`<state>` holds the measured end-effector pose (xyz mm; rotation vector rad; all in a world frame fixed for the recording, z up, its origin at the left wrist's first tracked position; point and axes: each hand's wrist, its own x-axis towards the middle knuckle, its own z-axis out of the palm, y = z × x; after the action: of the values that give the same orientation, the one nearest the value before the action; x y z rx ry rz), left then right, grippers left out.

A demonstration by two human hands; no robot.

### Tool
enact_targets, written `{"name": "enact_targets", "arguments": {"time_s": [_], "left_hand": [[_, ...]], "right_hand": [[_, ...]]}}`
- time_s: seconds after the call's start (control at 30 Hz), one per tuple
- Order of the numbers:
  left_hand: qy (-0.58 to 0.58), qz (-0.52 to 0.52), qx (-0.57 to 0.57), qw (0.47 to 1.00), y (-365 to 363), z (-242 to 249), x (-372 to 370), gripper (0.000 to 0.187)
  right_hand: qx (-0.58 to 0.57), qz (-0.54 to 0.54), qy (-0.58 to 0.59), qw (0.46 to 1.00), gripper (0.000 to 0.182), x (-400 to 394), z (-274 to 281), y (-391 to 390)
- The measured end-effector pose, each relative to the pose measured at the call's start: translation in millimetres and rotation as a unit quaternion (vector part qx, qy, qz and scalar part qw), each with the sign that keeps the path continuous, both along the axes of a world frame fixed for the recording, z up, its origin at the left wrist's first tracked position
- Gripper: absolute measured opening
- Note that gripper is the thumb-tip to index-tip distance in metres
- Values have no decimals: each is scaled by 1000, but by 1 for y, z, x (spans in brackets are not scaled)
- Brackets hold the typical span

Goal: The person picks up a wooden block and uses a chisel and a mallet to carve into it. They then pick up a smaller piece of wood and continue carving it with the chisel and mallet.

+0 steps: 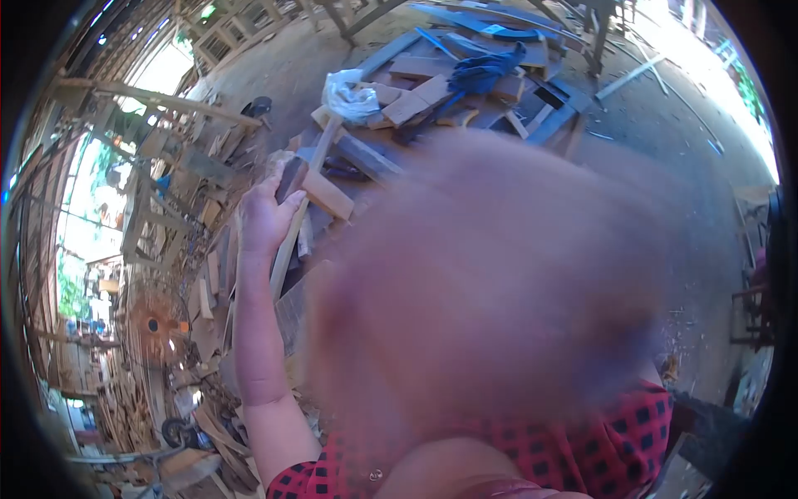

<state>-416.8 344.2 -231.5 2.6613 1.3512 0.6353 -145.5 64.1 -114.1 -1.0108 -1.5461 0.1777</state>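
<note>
My left hand reaches out to the left of the wood pile, its fingers and thumb closed around a dark-faced block of wood. Beside that block lies a paler wooden block, and a long narrow wood strip runs past my wrist. Very close to the camera, my right hand is a large smear that covers the middle of the view. Its fingers cannot be made out, nor whether it holds anything. Part of the pile is hidden behind it.
A crumpled clear plastic bag and dark blue gloves lie on the heaped boards. A round wooden disc stands at the left among scrap wood. Loose sticks lie on the floor at the right.
</note>
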Motion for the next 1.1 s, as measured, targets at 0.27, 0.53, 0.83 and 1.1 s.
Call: {"name": "enact_targets", "arguments": {"time_s": [0.27,0.53,0.83,1.1], "left_hand": [[-1,15,-12,1000,-25,32,27,62],[-9,19,0,1000,-24,27,25,60],[-48,-1,-9,999,-23,23,22,59],[-40,16,-26,999,-26,25,24,59]], "right_hand": [[-202,172,-50,963,53,-42,-196,221],[-251,98,-37,962,83,-91,-281,268],[-135,-11,-86,987,62,-104,-304,259],[-127,-16,-100,987,63,-104,-302,256]]}}
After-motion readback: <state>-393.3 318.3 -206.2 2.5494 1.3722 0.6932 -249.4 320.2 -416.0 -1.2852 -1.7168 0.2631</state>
